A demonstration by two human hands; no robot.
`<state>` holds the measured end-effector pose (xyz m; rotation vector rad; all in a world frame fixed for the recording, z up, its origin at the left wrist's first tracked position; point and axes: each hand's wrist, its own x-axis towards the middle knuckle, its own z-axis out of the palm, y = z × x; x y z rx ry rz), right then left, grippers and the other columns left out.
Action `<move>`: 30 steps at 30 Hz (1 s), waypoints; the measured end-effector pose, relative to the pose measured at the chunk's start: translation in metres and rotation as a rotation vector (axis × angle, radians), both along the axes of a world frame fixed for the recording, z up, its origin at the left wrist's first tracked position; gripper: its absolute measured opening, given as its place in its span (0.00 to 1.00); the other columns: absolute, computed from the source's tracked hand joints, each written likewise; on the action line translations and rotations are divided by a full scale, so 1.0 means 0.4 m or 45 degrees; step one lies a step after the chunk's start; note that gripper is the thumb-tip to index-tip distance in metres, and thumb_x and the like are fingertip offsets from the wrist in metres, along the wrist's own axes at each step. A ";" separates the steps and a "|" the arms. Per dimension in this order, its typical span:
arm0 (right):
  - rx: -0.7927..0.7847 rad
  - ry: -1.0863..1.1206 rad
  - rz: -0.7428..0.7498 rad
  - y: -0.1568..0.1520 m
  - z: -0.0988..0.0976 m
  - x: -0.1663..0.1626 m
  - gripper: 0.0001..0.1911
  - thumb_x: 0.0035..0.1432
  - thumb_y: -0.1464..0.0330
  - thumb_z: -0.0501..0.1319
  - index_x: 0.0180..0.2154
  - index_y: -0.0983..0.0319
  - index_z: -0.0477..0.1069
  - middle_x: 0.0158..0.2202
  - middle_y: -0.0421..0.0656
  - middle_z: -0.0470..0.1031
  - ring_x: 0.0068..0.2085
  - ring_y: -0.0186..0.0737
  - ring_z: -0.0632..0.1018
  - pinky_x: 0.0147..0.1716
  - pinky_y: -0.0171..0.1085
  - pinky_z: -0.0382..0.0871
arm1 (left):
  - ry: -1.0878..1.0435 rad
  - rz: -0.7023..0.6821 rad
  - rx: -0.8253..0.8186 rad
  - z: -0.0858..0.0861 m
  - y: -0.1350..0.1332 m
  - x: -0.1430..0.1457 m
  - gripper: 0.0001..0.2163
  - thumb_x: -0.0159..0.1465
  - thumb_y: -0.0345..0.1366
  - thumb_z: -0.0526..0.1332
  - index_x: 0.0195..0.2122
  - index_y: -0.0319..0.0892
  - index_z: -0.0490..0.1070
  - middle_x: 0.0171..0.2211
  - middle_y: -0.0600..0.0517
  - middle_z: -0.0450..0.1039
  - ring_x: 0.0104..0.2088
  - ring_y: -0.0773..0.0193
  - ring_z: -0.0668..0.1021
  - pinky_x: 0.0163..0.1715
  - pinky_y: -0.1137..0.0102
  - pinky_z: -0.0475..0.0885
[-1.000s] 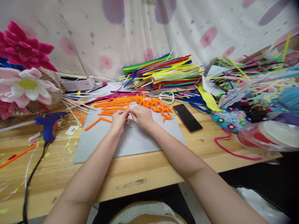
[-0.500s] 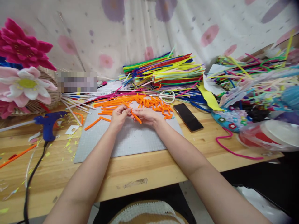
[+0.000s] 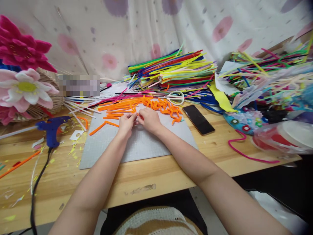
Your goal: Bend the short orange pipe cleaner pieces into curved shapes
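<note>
My left hand (image 3: 127,123) and my right hand (image 3: 149,119) meet over a grey cutting mat (image 3: 144,147), fingertips pinched close together. Between them is an orange pipe cleaner (image 3: 134,109), mostly hidden by the fingers; only a short piece shows above my left fingertips. Just beyond my hands lies a row of straight orange pipe cleaners (image 3: 113,107). Bent, wavy orange pipe cleaners (image 3: 162,106) are heaped behind my right hand. One folded orange pipe cleaner (image 3: 98,128) rests on the mat to the left of my left hand.
White-handled scissors (image 3: 176,98) lie behind the wavy pieces. A phone (image 3: 198,119) is right of the mat, a blue glue gun (image 3: 52,130) to its left. Bundled coloured pipe cleaners (image 3: 171,70) line the back. Fuzzy flowers (image 3: 25,86) stand at left, a plastic tub (image 3: 285,137) at right.
My right hand has turned from palm-up to knuckles-up, fingers curled in against the left. The orange length that stuck out below my fingers is now largely covered. The view has shifted slightly.
</note>
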<state>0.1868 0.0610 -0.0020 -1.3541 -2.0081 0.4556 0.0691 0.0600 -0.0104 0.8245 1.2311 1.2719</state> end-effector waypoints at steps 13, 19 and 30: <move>-0.711 0.738 0.287 0.024 -0.001 0.035 0.07 0.50 0.67 0.57 0.24 0.64 0.64 0.20 0.37 0.65 0.23 0.29 0.65 0.25 0.31 0.57 | -0.017 -0.179 0.104 0.008 0.003 -0.025 0.14 0.41 0.42 0.69 0.22 0.36 0.71 0.20 0.54 0.67 0.20 0.74 0.69 0.19 0.77 0.67; 0.142 -0.236 0.128 0.009 0.002 0.017 0.08 0.52 0.72 0.53 0.25 0.64 0.67 0.28 0.45 0.71 0.33 0.38 0.67 0.34 0.36 0.56 | -0.052 -0.080 -0.061 0.008 -0.002 -0.016 0.12 0.38 0.37 0.69 0.19 0.35 0.68 0.17 0.56 0.64 0.19 0.74 0.67 0.18 0.77 0.67; -0.286 0.241 0.226 0.014 -0.011 0.020 0.10 0.54 0.66 0.53 0.27 0.64 0.67 0.27 0.42 0.69 0.30 0.33 0.66 0.33 0.34 0.59 | -0.057 -0.014 -0.017 0.006 0.003 -0.017 0.14 0.38 0.38 0.70 0.19 0.35 0.68 0.18 0.55 0.66 0.18 0.75 0.68 0.17 0.79 0.64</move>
